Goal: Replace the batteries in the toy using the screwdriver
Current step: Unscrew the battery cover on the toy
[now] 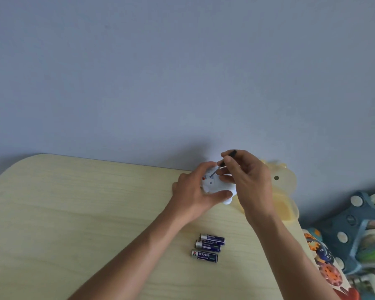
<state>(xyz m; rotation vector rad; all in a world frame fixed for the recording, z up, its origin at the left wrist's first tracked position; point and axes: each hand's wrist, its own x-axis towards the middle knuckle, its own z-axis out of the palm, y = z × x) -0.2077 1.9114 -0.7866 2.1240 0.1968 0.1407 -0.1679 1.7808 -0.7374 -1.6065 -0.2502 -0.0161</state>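
Left hand (193,191), grip clenched around the white toy (220,188), holds it just above the tabletop (74,213) at the far edge. Right hand (247,178) pinches the screwdriver (224,162), tip set into the toy's upper face. Three batteries (208,247) lie side by side nearer than the toy, well apart from it.
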